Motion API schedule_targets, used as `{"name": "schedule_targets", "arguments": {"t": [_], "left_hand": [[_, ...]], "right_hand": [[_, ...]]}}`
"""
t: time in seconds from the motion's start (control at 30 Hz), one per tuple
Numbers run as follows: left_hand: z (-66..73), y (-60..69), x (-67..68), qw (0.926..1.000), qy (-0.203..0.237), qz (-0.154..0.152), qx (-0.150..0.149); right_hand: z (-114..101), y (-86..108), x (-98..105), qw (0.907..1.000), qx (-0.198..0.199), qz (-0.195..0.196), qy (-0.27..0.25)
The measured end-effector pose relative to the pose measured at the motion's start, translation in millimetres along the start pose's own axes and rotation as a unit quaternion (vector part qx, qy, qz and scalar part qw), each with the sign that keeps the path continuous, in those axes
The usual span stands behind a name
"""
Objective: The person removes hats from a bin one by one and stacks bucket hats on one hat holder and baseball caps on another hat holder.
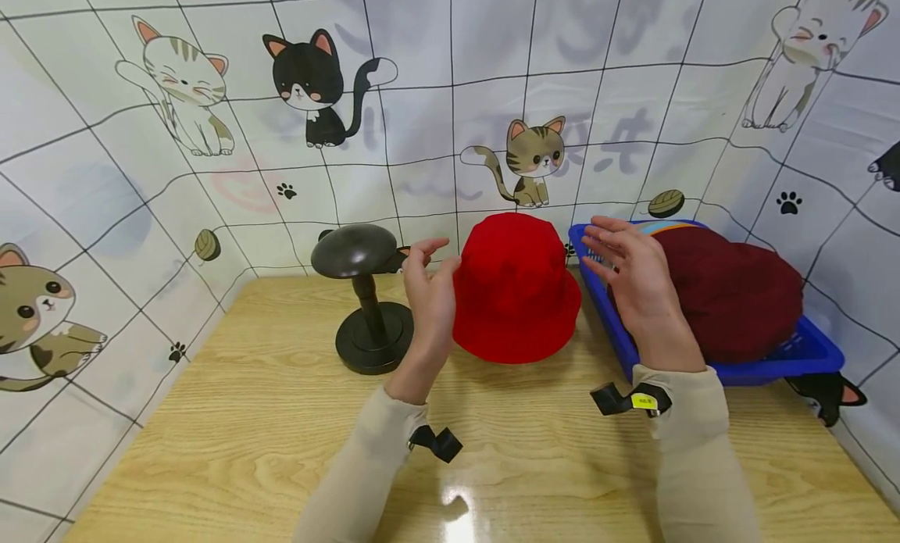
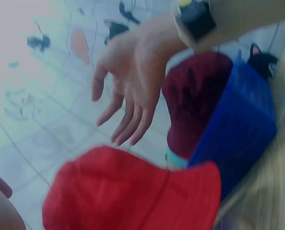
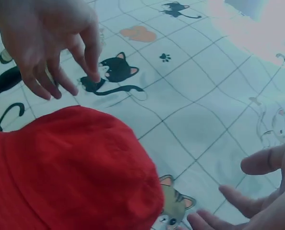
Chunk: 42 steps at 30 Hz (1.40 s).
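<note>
A red bucket hat (image 1: 516, 285) sits crown up, brim down, at the middle of the table; what bears it underneath is hidden. My left hand (image 1: 432, 301) is beside its left side, fingers loosely bent and holding nothing. On the other side my right hand (image 1: 638, 285) is raised, palm toward the hat, fingers spread. The left wrist view shows a gap between the right hand (image 2: 137, 76) and the red crown (image 2: 104, 191). In the right wrist view, the left hand (image 3: 44, 38) also appears apart from the hat (image 3: 85, 167).
Left of the hat stands a black hat stand (image 1: 355, 254) with a domed top and round base. At right a blue plastic basket (image 1: 819, 355) holds a dark red cap-like cloth item (image 1: 738, 293). A cat-patterned wall covering (image 1: 422, 152) encloses the wooden table (image 1: 281, 434).
</note>
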<state>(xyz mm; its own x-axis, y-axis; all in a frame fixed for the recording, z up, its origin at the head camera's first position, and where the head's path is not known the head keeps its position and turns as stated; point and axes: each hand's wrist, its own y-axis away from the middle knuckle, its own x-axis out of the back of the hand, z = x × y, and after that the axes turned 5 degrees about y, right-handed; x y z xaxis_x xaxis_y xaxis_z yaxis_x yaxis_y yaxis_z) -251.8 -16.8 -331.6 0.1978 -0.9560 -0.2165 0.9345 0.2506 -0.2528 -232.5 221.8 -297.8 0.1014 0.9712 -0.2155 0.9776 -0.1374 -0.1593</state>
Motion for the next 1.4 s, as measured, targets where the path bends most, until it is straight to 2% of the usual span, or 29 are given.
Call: {"name": "schedule_targets", "arguments": {"t": [0.1, 0.17, 0.3, 0.4, 0.57, 0.67, 0.73, 0.83, 0.97, 1.13, 1.2, 1.3, 1.4], "left_hand": [[8.5, 9.2, -6.4, 0.9993, 0.026, -0.026, -0.012], [11.6, 14.6, -10.2, 0.9977, 0.044, -0.051, -0.013], [11.3, 23.7, -17.1, 0.9906, 0.079, -0.112, -0.005], [8.0, 31.4, -21.5, 0.9844, 0.087, -0.153, -0.002], [0.7, 44.8, -28.4, 0.9746, 0.076, -0.21, -0.006], [-5.7, 52.9, -34.7, 0.966, 0.062, -0.251, 0.003], [-11.5, 58.5, -39.6, 0.9613, 0.048, -0.271, 0.014], [-21.6, 66.4, -48.1, 0.9531, 0.043, -0.296, 0.044], [-35.2, 75.9, -61.9, 0.943, 0.051, -0.312, 0.104], [-49.2, 88.1, -80.7, 0.9338, 0.049, -0.317, 0.158], [-54.5, 91.9, -88.7, 0.9337, 0.055, -0.309, 0.173], [-63.5, 96.4, -102.2, 0.9364, 0.074, -0.279, 0.199], [-74.8, 99.9, -114.5, 0.9351, 0.097, -0.252, 0.23]], "right_hand": [[-6.0, 2.9, 7.1, 0.9981, 0.052, 0.007, -0.033], [-10.1, 4.3, 11.1, 0.9951, 0.086, 0.027, -0.039], [-18.1, 6.6, 19.2, 0.9854, 0.141, 0.095, 0.018], [-24.0, 8.7, 28.8, 0.9803, 0.156, 0.111, 0.05], [-30.6, 11.0, 45.8, 0.9805, 0.17, 0.084, 0.053], [-32.0, 11.7, 56.2, 0.9735, 0.177, 0.103, 0.102], [-32.8, 12.3, 64.0, 0.9612, 0.174, 0.128, 0.172], [-35.0, 11.9, 76.4, 0.9435, 0.159, 0.172, 0.234], [-37.7, 11.2, 94.9, 0.9176, 0.149, 0.233, 0.286], [-38.5, 18.1, 125.2, 0.8545, 0.131, 0.295, 0.407], [-39.8, 19.4, 137.3, 0.8393, 0.114, 0.293, 0.443], [-39.8, 19.4, 154.7, 0.8243, 0.103, 0.248, 0.499], [-37.8, 21.5, 169.9, 0.8254, 0.079, 0.185, 0.527]]}}
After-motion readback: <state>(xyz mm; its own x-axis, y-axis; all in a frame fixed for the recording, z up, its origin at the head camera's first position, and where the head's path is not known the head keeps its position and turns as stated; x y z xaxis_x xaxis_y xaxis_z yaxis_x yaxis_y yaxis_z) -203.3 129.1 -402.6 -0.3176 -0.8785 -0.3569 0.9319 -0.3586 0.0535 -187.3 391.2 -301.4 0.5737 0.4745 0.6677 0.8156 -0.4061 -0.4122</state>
